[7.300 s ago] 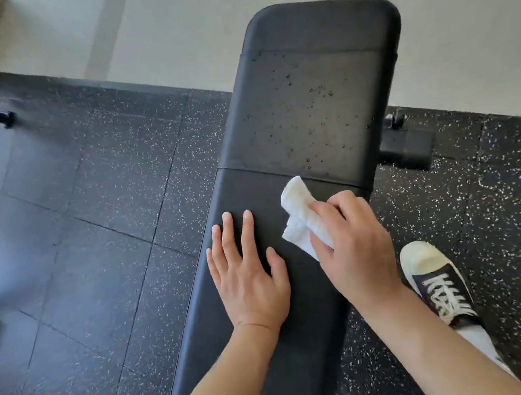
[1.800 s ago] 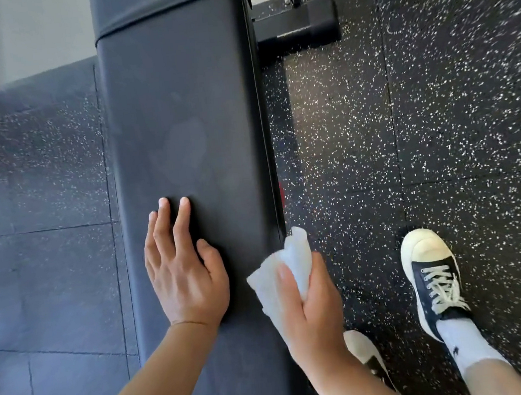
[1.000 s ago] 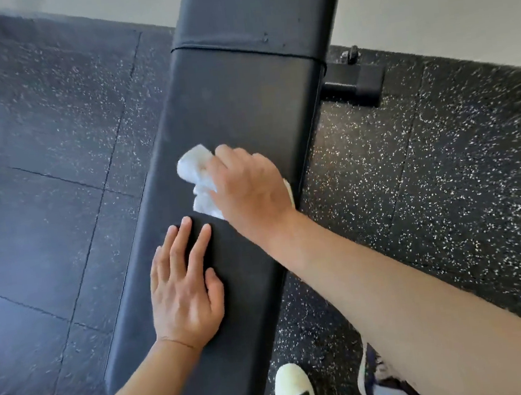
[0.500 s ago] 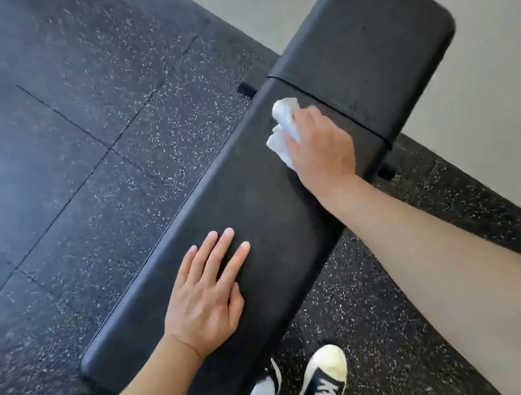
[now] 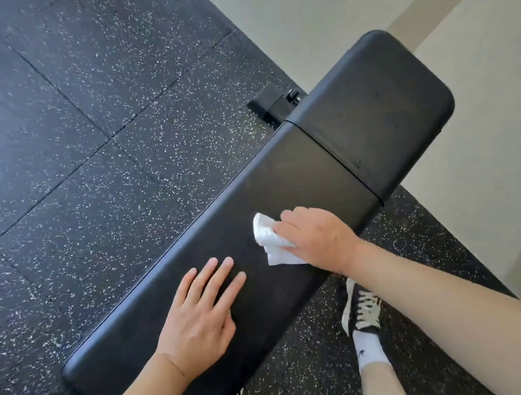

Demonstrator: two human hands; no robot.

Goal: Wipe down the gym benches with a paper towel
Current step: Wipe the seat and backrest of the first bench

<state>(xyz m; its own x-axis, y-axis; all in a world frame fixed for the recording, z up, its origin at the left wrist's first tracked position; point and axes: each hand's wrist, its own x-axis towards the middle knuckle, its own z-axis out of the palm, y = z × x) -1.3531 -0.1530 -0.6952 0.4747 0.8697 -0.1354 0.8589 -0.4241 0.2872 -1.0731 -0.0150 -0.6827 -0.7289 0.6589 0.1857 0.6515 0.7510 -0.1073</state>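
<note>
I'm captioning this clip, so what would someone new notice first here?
The white paper towel stands out, bunched under the right hand on the long black bench that crosses the frame diagonally. The left hand lies flat on the pad nearer the camera, above the speckled black floor.

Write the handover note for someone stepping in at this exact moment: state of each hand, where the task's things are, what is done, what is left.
Left hand: flat on the long bench pad, fingers straight, holding nothing.
Right hand: presses the crumpled paper towel onto that pad, near the seam with the short end pad.
Done: cannot tell; the long pad shows no droplets.
Left: small specks show on the short end pad, so wipe it; no other bench is in view.
</note>
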